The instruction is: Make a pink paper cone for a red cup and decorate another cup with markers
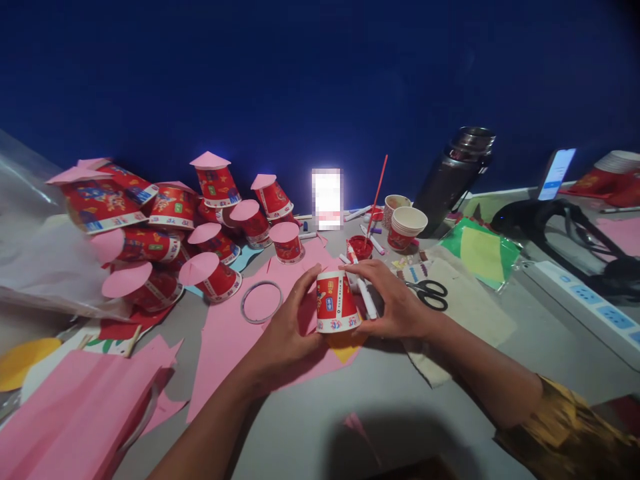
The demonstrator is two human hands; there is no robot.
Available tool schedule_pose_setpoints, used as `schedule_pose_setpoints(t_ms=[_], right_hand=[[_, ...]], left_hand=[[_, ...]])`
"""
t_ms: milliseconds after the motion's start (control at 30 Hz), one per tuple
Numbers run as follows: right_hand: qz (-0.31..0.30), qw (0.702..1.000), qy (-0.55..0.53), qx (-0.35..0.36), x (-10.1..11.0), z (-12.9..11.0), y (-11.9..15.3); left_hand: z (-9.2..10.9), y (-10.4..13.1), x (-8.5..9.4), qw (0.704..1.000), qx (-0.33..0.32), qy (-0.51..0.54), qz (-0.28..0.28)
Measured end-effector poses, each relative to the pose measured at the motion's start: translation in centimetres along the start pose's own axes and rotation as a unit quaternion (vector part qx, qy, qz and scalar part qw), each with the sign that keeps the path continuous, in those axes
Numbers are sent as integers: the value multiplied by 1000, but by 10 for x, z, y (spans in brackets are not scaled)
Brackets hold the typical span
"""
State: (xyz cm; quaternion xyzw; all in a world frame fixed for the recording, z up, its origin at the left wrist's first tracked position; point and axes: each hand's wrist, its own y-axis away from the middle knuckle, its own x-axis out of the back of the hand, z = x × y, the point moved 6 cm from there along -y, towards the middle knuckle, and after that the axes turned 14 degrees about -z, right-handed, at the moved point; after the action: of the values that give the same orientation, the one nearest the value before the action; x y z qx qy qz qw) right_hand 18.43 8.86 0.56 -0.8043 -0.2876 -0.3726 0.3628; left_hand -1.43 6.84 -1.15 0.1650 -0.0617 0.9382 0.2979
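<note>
Between my two hands is a red paper cup [336, 303], turned upside down with its white rim at the bottom. My left hand [295, 320] curves around the cup's left side, thumb low and fingers high. From the right, my right hand [393, 300] has its fingertips at the cup's upper edge and its thumb near the rim. A white marker [367, 299] lies just behind, between the cup and the right hand. Beneath the cup are a pink paper sheet [225, 353] and a piece of orange paper [346, 348].
Several red cups with pink paper cones [213, 177] are piled at left. A tape ring [261, 302] lies on the pink sheet. To the right are a red paint pot [360, 248], stacked cups [407, 227], scissors [430, 293], a black flask [457, 177] and a power strip [585, 307].
</note>
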Motion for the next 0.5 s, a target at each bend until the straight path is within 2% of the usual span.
schedule_pose_setpoints(t_ms=[133,233,300,433,500], right_hand=[[-6,999,50,-3,-5,-7,-1],[-12,999,48,10,-5,-12,-2],[-9,1000,25,10,-2,-12,-2],[-2,999,-34,-9,3,-5,-2],[-1,999,-38,-11,3,-3,-1]], left_hand=[[6,2,2,990,-11,-139,19],[14,0,0,986,-20,-163,13],[16,-1,0,993,-13,-118,15],[9,-2,-2,998,3,65,11],[4,-1,-2,996,12,86,8]])
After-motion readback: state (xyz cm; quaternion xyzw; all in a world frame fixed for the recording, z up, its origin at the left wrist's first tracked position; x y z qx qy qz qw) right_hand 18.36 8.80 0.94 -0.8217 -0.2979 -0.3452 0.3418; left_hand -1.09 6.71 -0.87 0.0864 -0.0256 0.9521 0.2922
